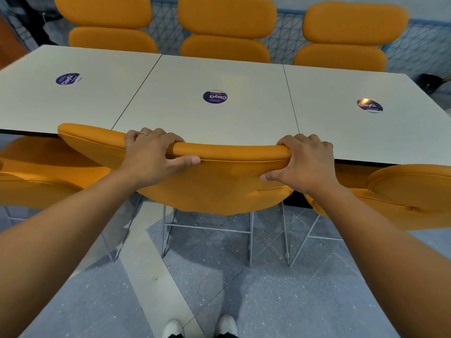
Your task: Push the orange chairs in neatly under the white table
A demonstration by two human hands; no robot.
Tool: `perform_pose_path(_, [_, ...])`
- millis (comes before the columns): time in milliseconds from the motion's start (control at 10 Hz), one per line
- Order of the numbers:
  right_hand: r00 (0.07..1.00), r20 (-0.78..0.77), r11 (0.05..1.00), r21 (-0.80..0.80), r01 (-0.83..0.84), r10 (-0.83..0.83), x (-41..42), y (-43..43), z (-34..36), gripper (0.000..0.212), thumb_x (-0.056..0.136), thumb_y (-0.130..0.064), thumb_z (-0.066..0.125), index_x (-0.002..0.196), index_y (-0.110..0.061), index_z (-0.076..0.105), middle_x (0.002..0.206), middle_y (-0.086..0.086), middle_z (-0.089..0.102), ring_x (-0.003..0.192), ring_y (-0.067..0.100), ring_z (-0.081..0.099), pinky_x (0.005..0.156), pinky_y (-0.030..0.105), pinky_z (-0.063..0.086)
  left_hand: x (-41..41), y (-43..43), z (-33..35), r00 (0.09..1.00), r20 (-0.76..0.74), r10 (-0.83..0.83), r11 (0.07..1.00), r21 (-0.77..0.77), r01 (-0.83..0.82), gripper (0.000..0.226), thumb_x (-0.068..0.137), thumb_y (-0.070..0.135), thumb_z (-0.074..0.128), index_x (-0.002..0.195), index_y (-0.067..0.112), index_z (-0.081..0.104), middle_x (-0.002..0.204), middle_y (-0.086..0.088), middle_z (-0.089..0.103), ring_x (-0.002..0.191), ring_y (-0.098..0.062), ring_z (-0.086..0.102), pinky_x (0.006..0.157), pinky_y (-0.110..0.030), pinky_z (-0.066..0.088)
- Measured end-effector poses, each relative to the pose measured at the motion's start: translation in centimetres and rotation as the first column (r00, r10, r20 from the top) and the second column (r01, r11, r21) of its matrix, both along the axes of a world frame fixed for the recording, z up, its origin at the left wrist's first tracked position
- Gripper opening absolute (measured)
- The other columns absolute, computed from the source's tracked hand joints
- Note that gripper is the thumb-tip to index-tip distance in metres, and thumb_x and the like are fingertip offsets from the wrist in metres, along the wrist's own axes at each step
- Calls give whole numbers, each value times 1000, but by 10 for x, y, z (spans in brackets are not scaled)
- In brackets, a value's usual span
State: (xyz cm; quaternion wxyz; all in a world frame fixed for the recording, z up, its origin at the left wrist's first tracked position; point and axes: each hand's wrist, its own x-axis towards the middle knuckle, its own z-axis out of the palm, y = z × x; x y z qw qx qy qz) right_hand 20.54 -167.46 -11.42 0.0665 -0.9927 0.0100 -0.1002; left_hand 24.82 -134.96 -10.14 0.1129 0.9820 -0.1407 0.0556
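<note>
The white table (219,118) spans the view, its near edge meeting the backrest of the middle orange chair (214,191), so the chair looks nearly home. The left hand (151,157) and right hand (302,162) each wrap fingers over the backrest's top, thumbs behind, spaced apart to steer it squarely.

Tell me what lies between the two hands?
Head view: only the bare top edge of the orange chair runs from left hand to right hand.

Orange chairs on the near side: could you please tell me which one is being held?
The middle near chair, backrest gripped by the left hand and right hand; its left neighbour and right neighbour go untouched.
</note>
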Motion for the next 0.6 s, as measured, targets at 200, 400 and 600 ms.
perform_pose_path(200, [1000,-20,1000,-22,-2,1,0,0,3,84,54,-86,69,119,-33,60,111,-4,63,107,25,53,89,44,38,6,-1,6,999,-52,5,983,-184,-14,65,80,84,22,103,41,65,99,11,65,112,-22,52,100,-44,21])
perform_pose_path(400, [994,-111,1000,12,2,-1,-3,0,14,95,53,-103,32,121,-41,58,117,-10,60,111,20,51,94,45,37,20,1,18,994,-103,22,982,-186,-41,46,85,75,39,93,39,67,92,13,66,97,-19,57,96,-47,39])
perform_pose_path(600, [976,-219,941,332,64,11,7,5,39,88,60,-104,28,107,-40,67,110,-18,66,106,12,58,98,45,45,37,8,39,988,-150,-38,966,-259,-2,33,88,63,53,92,34,68,96,9,68,93,-17,60,88,-46,52])
